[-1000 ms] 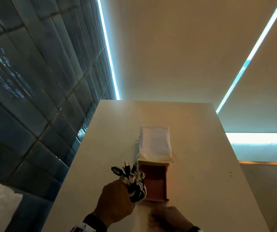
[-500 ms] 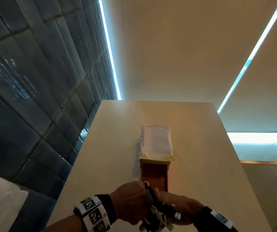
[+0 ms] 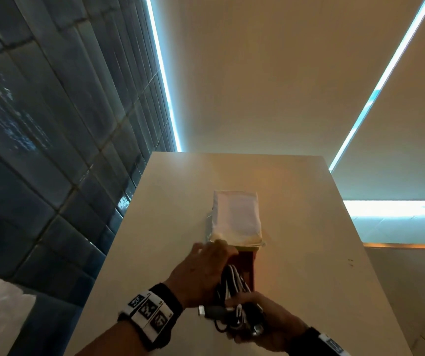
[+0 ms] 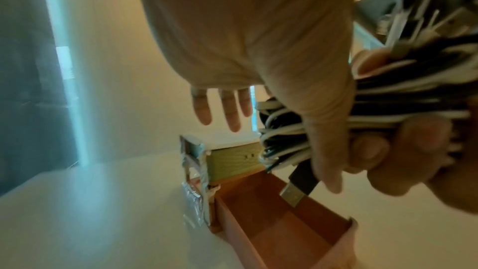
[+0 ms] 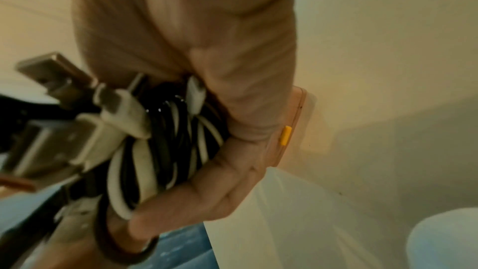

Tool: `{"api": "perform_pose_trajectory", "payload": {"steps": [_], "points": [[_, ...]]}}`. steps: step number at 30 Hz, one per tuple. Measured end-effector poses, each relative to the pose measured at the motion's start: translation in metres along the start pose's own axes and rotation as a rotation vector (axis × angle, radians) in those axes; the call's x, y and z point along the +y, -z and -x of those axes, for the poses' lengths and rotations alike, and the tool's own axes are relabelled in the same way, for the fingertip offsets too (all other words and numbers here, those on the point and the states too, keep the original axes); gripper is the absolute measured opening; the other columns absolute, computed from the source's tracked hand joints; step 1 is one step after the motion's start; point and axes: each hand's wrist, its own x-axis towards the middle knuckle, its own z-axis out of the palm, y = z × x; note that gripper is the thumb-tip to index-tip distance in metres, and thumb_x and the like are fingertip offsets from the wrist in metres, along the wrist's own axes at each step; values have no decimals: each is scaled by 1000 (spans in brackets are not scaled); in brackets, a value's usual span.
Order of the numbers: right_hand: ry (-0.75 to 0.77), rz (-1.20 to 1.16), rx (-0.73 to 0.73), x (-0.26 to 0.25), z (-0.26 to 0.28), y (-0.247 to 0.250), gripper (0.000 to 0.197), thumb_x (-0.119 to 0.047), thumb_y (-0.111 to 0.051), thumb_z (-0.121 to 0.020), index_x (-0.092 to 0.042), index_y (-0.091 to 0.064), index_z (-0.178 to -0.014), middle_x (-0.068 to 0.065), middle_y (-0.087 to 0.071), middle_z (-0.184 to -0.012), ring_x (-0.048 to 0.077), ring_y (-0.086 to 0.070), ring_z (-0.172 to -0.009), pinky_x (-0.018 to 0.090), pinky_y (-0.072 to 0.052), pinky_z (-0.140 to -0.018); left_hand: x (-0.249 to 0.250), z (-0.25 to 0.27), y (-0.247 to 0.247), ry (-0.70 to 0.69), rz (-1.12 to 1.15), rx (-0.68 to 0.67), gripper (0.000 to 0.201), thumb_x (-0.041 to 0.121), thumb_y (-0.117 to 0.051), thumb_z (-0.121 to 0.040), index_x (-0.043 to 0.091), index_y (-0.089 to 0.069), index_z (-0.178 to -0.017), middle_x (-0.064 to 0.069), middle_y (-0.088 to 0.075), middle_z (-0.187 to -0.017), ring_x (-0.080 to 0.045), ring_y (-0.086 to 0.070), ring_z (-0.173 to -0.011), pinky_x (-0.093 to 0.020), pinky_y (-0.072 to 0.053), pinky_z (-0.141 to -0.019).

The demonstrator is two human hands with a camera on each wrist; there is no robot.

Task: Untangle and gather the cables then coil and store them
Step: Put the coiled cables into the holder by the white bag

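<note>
A coiled bundle of black and white cables (image 3: pixel 232 283) hangs over the near end of a red-orange drawer (image 3: pixel 248 263) pulled out of a small box with a white top (image 3: pixel 237 217). My right hand (image 3: pixel 265 319) grips the bundle's near end, fingers wrapped round the loops (image 5: pixel 160 146), with USB plugs (image 5: pixel 51 69) sticking out. My left hand (image 3: pixel 206 258) reaches forward beside the bundle, fingers (image 4: pixel 227 109) straight out above the box and thumb (image 4: pixel 323 130) lying against the cables (image 4: pixel 284 140). One black USB plug (image 4: pixel 292 193) dangles over the drawer's floor (image 4: pixel 271 222).
The box stands mid-way along a narrow pale table (image 3: pixel 309 253). A dark tiled wall (image 3: pixel 39 150) runs close along the left edge. Crumpled foil (image 4: pixel 194 201) clings to the box's left side. A white rounded thing (image 5: pixel 444 238) sits beyond the right hand.
The bundle passed from my left hand to my right hand. The left hand then moved forward to the box front, and the bundle now hangs over the drawer.
</note>
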Motion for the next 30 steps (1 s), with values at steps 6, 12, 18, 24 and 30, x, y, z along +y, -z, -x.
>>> {"api": "perform_pose_trajectory", "payload": {"steps": [6,12,18,24,30], "points": [[103,-208,92,-10,-25,8,25,-17,-64,-70,4,-71,-83,18,-62,-80,21,-52,-63,27,-42,-50,0,13,-54,720,401,44,74,49,-69,-72,17,-35,-129,-1,-37,-128,-20,-49,-112,-34,-45,-85],[85,-360,248,-16,-65,28,45,-29,-64,-77,4,-67,-106,22,-66,-98,32,-62,-81,34,-55,-55,4,16,-107,881,552,-212,54,43,-54,-89,15,-38,-132,-6,-41,-126,-24,-52,-110,-31,-43,-83],[66,-328,234,-32,-83,28,21,-22,-60,-80,-2,-68,-81,12,-66,-78,22,-63,-65,25,-51,-51,0,11,-124,821,572,-80,20,37,-36,-96,32,-50,-108,2,-46,-94,-19,-45,-86,-32,-41,-75],[85,-130,431,-33,-101,24,24,-8,-57,-84,6,-59,-104,25,-70,-95,31,-69,-67,33,-54,-59,-4,12,-124,855,682,2,9,35,-43,-97,34,-52,-95,-1,-55,-105,-17,-56,-98,-31,-45,-84],[259,-7,680,-42,-117,22,12,7,-64,-73,-1,-62,-82,26,-67,-83,40,-67,-76,47,-59,-63,-5,14,-125,845,685,-6,23,39,-43,-96,31,-63,-104,2,-51,-101,-13,-56,-91,-28,-44,-75]]}}
